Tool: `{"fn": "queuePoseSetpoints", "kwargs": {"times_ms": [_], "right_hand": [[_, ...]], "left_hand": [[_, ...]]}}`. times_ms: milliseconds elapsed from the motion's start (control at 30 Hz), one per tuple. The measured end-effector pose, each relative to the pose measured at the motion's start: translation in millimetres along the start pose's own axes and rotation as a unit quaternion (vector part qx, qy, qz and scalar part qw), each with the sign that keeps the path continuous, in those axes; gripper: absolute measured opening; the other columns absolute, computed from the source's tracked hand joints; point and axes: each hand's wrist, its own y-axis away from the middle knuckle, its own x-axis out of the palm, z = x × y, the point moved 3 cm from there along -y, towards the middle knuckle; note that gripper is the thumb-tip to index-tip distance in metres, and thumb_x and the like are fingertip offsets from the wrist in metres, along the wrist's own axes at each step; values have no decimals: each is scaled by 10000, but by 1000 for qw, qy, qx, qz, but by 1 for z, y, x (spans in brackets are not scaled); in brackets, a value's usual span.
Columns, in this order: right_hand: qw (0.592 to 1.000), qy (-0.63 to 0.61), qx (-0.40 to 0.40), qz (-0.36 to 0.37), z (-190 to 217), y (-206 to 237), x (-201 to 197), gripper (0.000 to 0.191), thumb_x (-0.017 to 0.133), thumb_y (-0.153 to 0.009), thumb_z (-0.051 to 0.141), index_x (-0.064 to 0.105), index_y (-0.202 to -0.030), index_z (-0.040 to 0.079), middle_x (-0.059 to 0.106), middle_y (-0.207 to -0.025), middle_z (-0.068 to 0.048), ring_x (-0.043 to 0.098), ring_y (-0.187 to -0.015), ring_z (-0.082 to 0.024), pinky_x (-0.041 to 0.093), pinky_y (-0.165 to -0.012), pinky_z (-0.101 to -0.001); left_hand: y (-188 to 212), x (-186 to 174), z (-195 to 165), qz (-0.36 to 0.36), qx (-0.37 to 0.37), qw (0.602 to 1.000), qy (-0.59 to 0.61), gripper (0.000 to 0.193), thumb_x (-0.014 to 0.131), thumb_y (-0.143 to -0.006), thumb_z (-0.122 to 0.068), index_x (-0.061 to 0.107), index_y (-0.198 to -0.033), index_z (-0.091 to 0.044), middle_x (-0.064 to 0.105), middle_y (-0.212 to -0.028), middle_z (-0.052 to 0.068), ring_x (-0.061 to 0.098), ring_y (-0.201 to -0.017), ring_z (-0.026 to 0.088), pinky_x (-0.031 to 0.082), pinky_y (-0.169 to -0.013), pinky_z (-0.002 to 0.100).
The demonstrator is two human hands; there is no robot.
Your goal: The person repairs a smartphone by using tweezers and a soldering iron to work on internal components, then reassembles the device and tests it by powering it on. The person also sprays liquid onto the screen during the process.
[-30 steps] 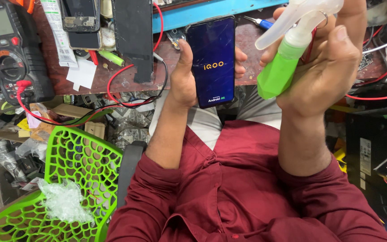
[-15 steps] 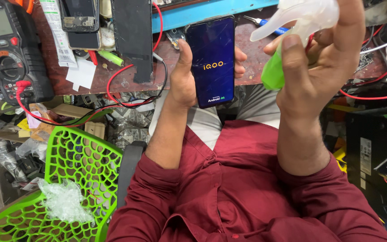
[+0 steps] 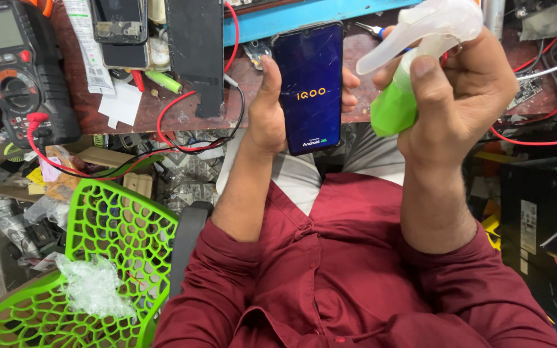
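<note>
Two hands work together: the left hand (image 3: 267,116) clasps an upright smartphone (image 3: 311,87), long axis vertical; just right of it, the right hand (image 3: 465,96) grips a green spray bottle (image 3: 398,106), nozzle toward the phone.

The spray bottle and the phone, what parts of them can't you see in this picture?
- Head view: most of the green spray bottle is hidden by the right hand; how full it is cannot be told.
- Head view: the phone shows only its screen; its back and left edge are covered by the left hand.
- Head view: the multimeter is cut by the top edge.
</note>
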Motion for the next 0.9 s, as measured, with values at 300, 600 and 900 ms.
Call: {"fn": "queuePoseSetpoints", "kwargs": {"times_ms": [300,600,900], "right_hand": [[998,-45,-25,-22,-9,-1,-6,396,696,-1053,235,560,-1254,-78,665,-1042,-162,717,-822,-260,622,-758,-370],[999,-45,2,-10,-17,3,-13,316,701,-1068,146,515,-1254,-30,669,-1001,-174,688,-740,-259,585,-680,-341],[999,-33,-9,-8,-23,3,-14,296,742,-1148,102,514,-1304,-5,703,-992,-185,711,-758,-250,588,-686,-323]], "left_hand": [[-1,2,1,-6,-4,1000,11,971,351,-979,-791,552,-1382,69,643,-1304,208,699,-1137,256,594,-1010,451],[-2,1,0,-2,-2,1000,-1,989,350,-974,-804,564,-1368,78,648,-1303,205,701,-1135,254,595,-983,430],[-2,1,0,-1,1,1000,-6,998,354,-984,-811,573,-1363,85,655,-1282,205,702,-1120,245,595,-985,424]]}}
